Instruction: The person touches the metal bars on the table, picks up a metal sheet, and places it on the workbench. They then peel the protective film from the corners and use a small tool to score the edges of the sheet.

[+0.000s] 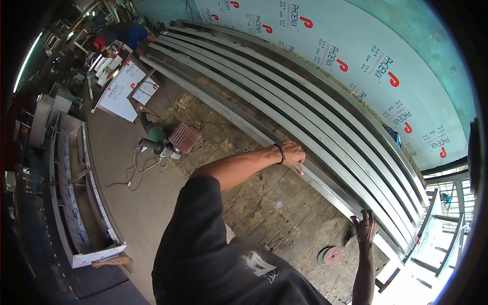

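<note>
Several long, shiny metal bars (325, 114) lie side by side along the wooden tabletop (277, 213). My left hand (292, 155) is over the nearest metal bar (244, 124), its fingers wrapped across the top and the thumb on the near side. Farther right, my right hand (364, 227) grips the same bar near its right end, fingers bent over the edge. A dark band circles my left wrist. Below the right hand, a pinkish abrasive disc (333, 255) rests partly over a green one.
A green power tool (155, 134) with a reddish flap wheel (184, 138) sits at the table's left edge, its cord trailing down. Film-covered steel sheet (351, 66) stands behind the bars. A long metal trough (81, 188) is at left. Another person's blue sleeve (136, 36) shows near the far bar ends.
</note>
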Demonstrator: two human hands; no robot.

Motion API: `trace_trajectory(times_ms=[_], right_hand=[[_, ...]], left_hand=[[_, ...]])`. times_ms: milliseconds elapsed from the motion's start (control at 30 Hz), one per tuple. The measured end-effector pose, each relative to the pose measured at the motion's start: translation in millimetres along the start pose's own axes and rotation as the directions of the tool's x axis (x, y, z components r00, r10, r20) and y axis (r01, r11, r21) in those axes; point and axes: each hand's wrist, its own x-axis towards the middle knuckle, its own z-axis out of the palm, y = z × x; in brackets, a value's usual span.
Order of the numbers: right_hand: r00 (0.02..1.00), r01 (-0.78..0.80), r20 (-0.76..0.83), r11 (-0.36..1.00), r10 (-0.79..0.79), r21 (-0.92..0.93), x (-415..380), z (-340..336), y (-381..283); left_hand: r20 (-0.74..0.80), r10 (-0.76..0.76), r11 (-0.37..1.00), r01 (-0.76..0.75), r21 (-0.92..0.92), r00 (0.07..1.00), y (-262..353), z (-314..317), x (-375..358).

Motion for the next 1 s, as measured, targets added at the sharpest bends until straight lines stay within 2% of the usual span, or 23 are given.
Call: trace_trajectory(times_ms=[67, 100, 233, 300, 367, 467, 533, 600, 633, 700, 733, 800, 833, 900, 933, 967, 1000], right_hand=[[0.981, 0.053, -0.176, 0.989, -0.076, -0.136, 1.6, -3.1, -12.9], [0.997, 0.006, -0.081, 0.991, -0.017, -0.132, 3.0, 1.1, -9.2], [0.995, -0.075, -0.069, 0.991, 0.068, -0.11, 1.6, 3.3, -9.7], [1.0, -0.019, -0.001, 0.991, 0.019, -0.134, -0.6, -4.1, -20.4], [1.0, 0.025, -0.006, 0.986, -0.026, -0.164, 2.3, -1.1, -25.5], [0.987, 0.145, -0.031, 0.951, -0.159, -0.274, 4.4, 30.7, -7.1], [0.972, 0.21, -0.052, 0.947, -0.229, -0.243, 10.0, 28.3, -8.3], [0.964, 0.253, -0.021, 0.938, -0.265, -0.235, 10.3, 28.8, -4.9], [0.972, 0.232, 0.025, 0.941, -0.233, -0.247, 10.3, 24.5, -8.7], [0.972, 0.233, 0.076, 0.943, -0.221, -0.237, 12.5, 26.0, -10.0], [0.973, 0.231, 0.075, 0.945, -0.22, -0.231, 12.0, 29.6, -8.6], [0.963, 0.261, -0.013, 0.942, -0.27, -0.211, 10.6, 32.5, -7.7], [0.95, 0.288, -0.056, 0.929, -0.308, -0.231, 10.2, 31.6, -8.5], [0.956, 0.277, -0.03, 0.934, -0.291, -0.226, 9.5, 33.0, -7.0], [0.961, 0.271, -0.003, 0.937, -0.278, -0.221, 10.1, 33.9, -5.9], [0.94, 0.301, -0.084, 0.922, -0.329, -0.244, 9.1, 34.5, -4.4], [0.939, 0.304, -0.095, 0.928, -0.33, -0.214, 7.2, 33.4, -3.0]], left_hand=[[-0.204, 0.09, 0.996, -0.09, 0.008, 0.975, -8.8, 12.3, 4.2], [-0.208, 0.09, 0.996, -0.09, 0.01, 0.974, -9.8, 10.7, 4.9], [-0.169, 0.048, 0.999, -0.048, 0.003, 0.985, -7.5, 5.2, 3.7], [-0.137, 0.032, 0.999, -0.031, 0.007, 0.99, -8.4, 6.5, 5.2], [-0.253, 0.068, 0.998, -0.068, 0.011, 0.965, -11.7, 16.1, 4.4], [-0.185, 0.073, 0.997, -0.072, 0.012, 0.98, -4.5, -1.1, -1.7], [-0.29, 0.114, 0.99, -0.132, -0.042, 0.95, -11.4, 10.6, 2.8], [-0.245, 0.088, 0.995, -0.097, -0.025, 0.965, -4.0, 3.3, 1.3], [-0.237, 0.117, 0.992, -0.125, -0.019, 0.964, -0.9, 2.3, 3.6], [-0.231, 0.009, 0.999, -0.021, -0.05, 0.973, 0.6, 5.4, -2.7], [-0.225, 0.009, 0.999, -0.02, -0.047, 0.974, 0.2, 8.1, -4.7], [-0.319, 0.078, 0.996, -0.062, 0.06, 0.944, 1.1, 14.8, -7.4], [-0.318, 0.079, 0.996, -0.063, 0.061, 0.945, 3.0, 20.1, -11.0], [-0.437, 0.25, 0.95, -0.131, 0.284, 0.864, 6.4, 31.5, -21.3], [-0.441, 0.245, 0.95, -0.123, 0.287, 0.864, 3.7, 39.6, -20.6], [-0.477, 0.285, 0.925, -0.107, 0.366, 0.831, 0.4, 48.3, -19.3], [-0.509, 0.318, 0.895, -0.076, 0.44, 0.8, -4.4, 55.8, -19.5]])
